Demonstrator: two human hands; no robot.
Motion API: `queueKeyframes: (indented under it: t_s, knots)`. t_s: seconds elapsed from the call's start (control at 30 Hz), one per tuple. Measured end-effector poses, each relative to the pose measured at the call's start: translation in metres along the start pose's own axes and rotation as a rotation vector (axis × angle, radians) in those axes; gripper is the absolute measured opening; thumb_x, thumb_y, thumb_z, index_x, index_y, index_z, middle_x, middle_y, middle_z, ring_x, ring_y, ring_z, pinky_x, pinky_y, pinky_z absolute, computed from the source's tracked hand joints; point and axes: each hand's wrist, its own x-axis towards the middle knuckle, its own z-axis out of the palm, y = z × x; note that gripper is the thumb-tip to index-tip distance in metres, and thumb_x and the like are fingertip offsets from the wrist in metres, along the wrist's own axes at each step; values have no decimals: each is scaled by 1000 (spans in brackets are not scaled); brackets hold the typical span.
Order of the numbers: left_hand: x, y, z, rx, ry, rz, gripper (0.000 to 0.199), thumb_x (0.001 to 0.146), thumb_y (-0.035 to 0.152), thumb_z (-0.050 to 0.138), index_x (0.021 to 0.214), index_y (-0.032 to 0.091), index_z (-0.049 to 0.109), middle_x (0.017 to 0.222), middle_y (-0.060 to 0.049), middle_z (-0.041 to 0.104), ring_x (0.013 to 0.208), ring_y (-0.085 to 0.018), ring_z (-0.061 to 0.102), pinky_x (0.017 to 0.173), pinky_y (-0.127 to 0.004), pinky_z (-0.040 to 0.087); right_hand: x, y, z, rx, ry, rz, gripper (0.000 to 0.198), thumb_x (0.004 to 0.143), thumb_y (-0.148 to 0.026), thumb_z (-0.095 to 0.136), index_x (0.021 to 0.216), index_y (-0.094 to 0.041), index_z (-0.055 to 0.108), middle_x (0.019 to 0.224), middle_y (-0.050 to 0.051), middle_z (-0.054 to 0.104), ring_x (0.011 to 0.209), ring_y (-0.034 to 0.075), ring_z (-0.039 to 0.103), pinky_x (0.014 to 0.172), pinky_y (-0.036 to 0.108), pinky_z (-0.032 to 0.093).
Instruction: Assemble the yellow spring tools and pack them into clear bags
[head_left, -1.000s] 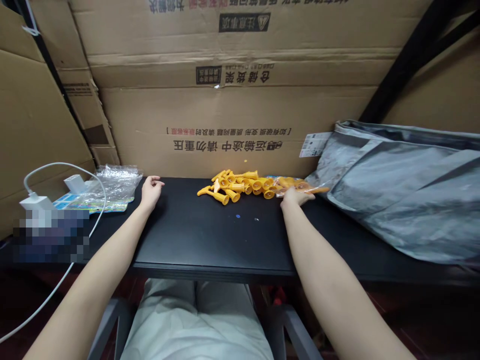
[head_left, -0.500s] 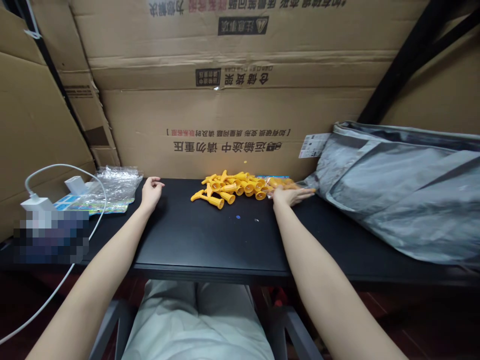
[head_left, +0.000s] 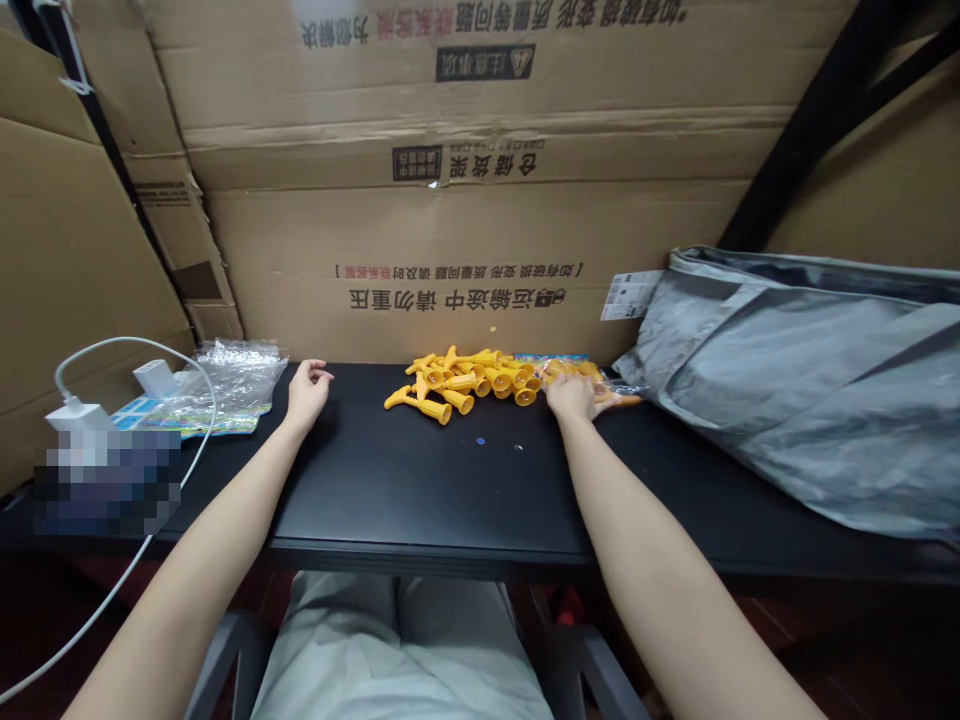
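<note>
My left hand [head_left: 307,393] rests on the black table with nothing in it, its fingers loosely bent and a little apart. On the right, my right hand [head_left: 572,397] is closed on the near side of a clear plastic bag [head_left: 590,374] with yellow pieces in it; its fingertips are partly hidden. Left of that hand lies a loose pile of yellow plastic pieces [head_left: 459,381]. They have a hooked or T-shaped end and a flared, hollow end. A blue printed card edge [head_left: 555,357] shows behind the bag.
A grey bag [head_left: 810,390] stands at the right. Crumpled clear wrapping [head_left: 238,372] lies at the left, beside a white charger [head_left: 79,420] and its cable [head_left: 196,460]. Cardboard [head_left: 457,230] walls the back. A small blue bit [head_left: 481,441] lies on the black table [head_left: 420,500].
My right hand has gone from fingers stretched out over the bag to bent fingers gripping it. My left hand stays in about the same place.
</note>
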Motion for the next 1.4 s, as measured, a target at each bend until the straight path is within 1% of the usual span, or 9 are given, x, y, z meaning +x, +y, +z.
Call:
queueKeyframes:
  t_s: [0.23,0.37,0.53,0.67,0.87,1.07,1.17,1.27,1.4]
  knots:
    - [1,-3,1,16,-29,14,23,69,18,50,92,20,54,77,-2,67,76,-17,62,78,-31,46,7,1,3,-17,-43,-61,45,91,-26,31,125,-11,57,138,19,49,135,30,33,109,65,9]
    - [-1,1,0,40,-27,1,23,70,18,50,92,20,54,77,-2,67,75,-17,62,77,-30,46,8,5,5,-9,-19,-99,43,89,-28,35,123,-13,59,135,18,52,134,30,34,108,66,7]
    - [-3,5,-1,55,-24,3,23,70,19,50,93,20,55,78,-2,67,77,-17,63,78,-30,46,7,6,5,55,4,-95,40,85,-27,41,114,-11,63,132,19,54,132,30,37,108,64,10]
    - [-2,4,-2,45,-5,6,23,70,18,50,92,19,55,78,-3,67,77,-17,63,79,-31,47,7,6,4,60,21,-85,37,85,-27,41,104,-8,67,121,21,60,124,33,44,109,63,7]
    - [-4,8,-3,79,-29,33,17,70,18,49,85,19,57,76,-3,66,76,-18,63,78,-31,47,7,6,3,90,110,-122,37,86,-25,38,102,-6,66,113,22,62,114,34,51,107,63,11]
    - [-9,20,-5,248,-62,105,16,72,14,47,82,20,58,77,-3,67,76,-18,63,80,-30,47,1,-6,-9,142,237,-273,35,84,-22,36,105,-11,63,115,17,62,111,29,51,106,56,17]
    - [-8,22,-8,376,-65,148,16,74,15,46,84,21,58,83,-5,68,85,-21,63,86,-34,46,-3,-17,-17,154,261,-376,35,84,-21,35,105,-12,62,118,16,60,112,28,50,102,48,27]
    - [-6,20,-14,544,-1,152,24,73,15,49,94,19,58,100,-11,66,103,-28,59,96,-43,41,-10,-29,-25,163,265,-481,35,84,-19,34,106,-13,62,118,16,59,111,27,50,96,42,33]
    - [-5,11,-24,693,93,28,51,64,14,56,115,11,50,133,-26,46,131,-41,36,105,-60,25,-22,-45,-32,182,236,-637,35,83,-17,36,108,-15,61,116,15,59,111,28,50,94,43,34]
